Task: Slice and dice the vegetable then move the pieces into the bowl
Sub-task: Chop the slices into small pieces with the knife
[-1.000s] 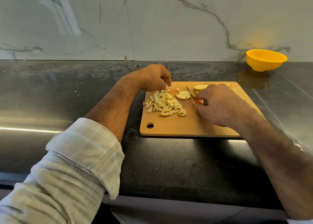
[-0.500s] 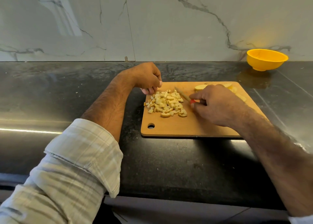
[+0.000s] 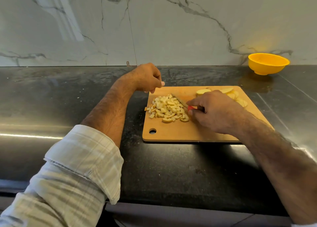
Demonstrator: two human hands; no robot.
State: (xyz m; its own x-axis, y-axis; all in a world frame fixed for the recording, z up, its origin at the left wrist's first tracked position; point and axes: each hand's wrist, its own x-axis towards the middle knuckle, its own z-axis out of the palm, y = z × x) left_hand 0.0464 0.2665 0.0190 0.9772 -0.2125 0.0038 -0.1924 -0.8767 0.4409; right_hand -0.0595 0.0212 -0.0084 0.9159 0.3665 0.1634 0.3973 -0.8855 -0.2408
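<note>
A heap of small pale-yellow diced vegetable pieces lies on the left half of the rectangular light-brown wooden cutting board. At about one o'clock from the heap, toward the board's far right corner, several pale round slices wait uncut, partly hidden behind the right hand.

That hand is wrapped around the red handle of a small knife, forefinger stretched along the top; the narrow blade lies low against the heap's right edge and points toward ten o'clock. The left hand hovers at eleven o'clock from the heap, just off the board's far left corner, its fingers curled in loosely with nothing visible between them.

Well apart, at roughly two o'clock from the board and close to the white veined marble wall, a round bright-yellow plastic bowl stands on the dark polished stone counter. No pieces can be seen inside it from here.

By my reading, slicing is finished and dicing is well over half done. The remaining slices need cutting, and the whole transfer to the bowl is not yet begun.
</note>
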